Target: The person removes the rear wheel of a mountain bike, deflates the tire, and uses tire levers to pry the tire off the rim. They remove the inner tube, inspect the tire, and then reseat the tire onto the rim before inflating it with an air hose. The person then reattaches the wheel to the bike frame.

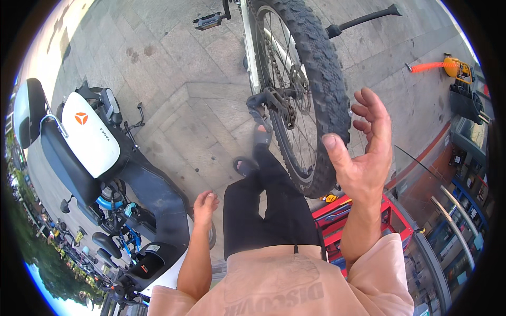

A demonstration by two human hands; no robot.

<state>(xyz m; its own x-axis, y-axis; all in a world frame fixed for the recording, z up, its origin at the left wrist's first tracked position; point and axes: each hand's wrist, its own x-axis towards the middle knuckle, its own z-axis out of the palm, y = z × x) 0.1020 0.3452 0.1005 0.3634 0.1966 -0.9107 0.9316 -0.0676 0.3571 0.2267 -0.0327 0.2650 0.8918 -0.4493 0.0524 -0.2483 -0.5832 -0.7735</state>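
A bicycle's rear wheel with a knobby black tyre (326, 68) stands upright in front of me, leaning slightly to the left. At its lower right side is my right hand (369, 147), thumb and fingers spread around nothing. The thumb overlaps the tyre's edge; whether it touches the rubber I cannot tell. Inside the wheel, the rear derailleur (282, 108) and chain show near the hub. My left hand (205, 204) hangs by my left thigh, its fingers curled in, with nothing visible in them.
A white and black electric scooter (95, 134) is parked on the left. Beside my right leg sits a red tool cart (392, 218) with tools. The bicycle's kickstand (363, 21) sticks out to the right. An orange coiled hose (426, 67) hangs at a yellow reel (457, 68).
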